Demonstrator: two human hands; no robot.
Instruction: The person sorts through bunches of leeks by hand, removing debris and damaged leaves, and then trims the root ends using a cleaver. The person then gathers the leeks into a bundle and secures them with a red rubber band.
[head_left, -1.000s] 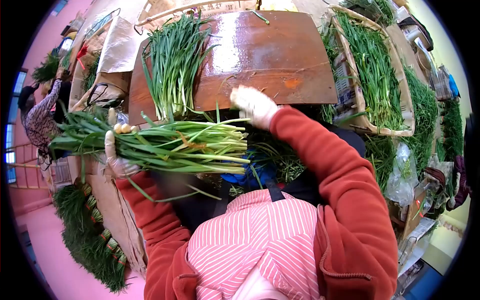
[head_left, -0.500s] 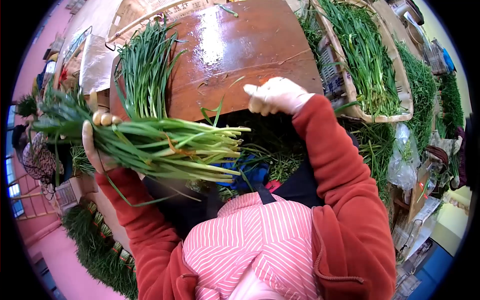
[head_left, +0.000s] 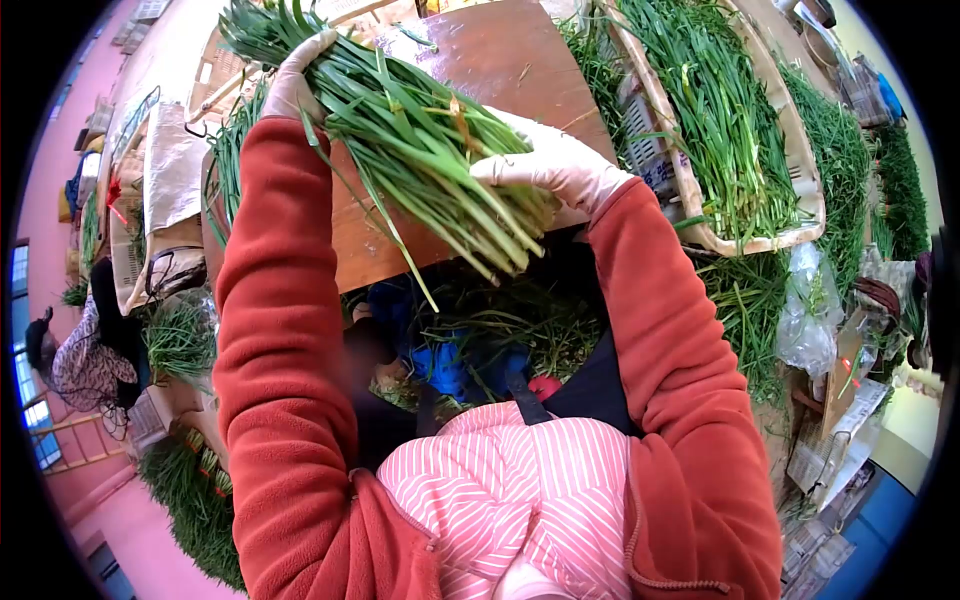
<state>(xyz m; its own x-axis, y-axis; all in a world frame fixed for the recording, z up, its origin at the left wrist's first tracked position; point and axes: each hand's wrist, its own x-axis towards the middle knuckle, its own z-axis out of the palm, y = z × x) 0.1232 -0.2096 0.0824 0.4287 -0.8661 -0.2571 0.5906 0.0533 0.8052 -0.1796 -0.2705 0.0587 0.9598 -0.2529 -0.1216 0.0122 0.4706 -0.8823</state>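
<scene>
A thick bunch of garlic chives [head_left: 400,120] is held slantwise above the wooden board, leaf tips at the upper left, pale stem ends at the lower right. My gloved left hand [head_left: 300,80] wraps around its leafy part. My gloved right hand [head_left: 555,168] grips near the stem ends, thumb across the near side and the other fingers partly hidden behind. A few loose blades droop below the bunch. Another pile of chives [head_left: 238,140] lies on the board's left side, partly covered by my left arm.
The wet brown board [head_left: 480,50] is before me. At the right stands a long crate [head_left: 690,175] full of chives, with a clear plastic bag [head_left: 806,310] below it. Loose greens [head_left: 560,330] lie beneath the board. Another person [head_left: 85,350] is at the far left.
The bunch has swung from the left up over the board and now slants down to the right. My right hand, holding nothing before, has closed on its stem end.
</scene>
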